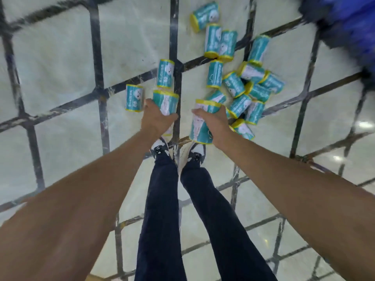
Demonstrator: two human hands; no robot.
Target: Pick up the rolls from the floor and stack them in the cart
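Left hand [157, 118] and right hand [213, 124] each wrap their grip around one roll, freeing floor [60, 47] stock for cart loading.

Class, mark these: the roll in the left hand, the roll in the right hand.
Roll in left hand [165, 102], head view: teal wrapper above fingers.
Roll in right hand [199, 128], head view: wrapper middle.
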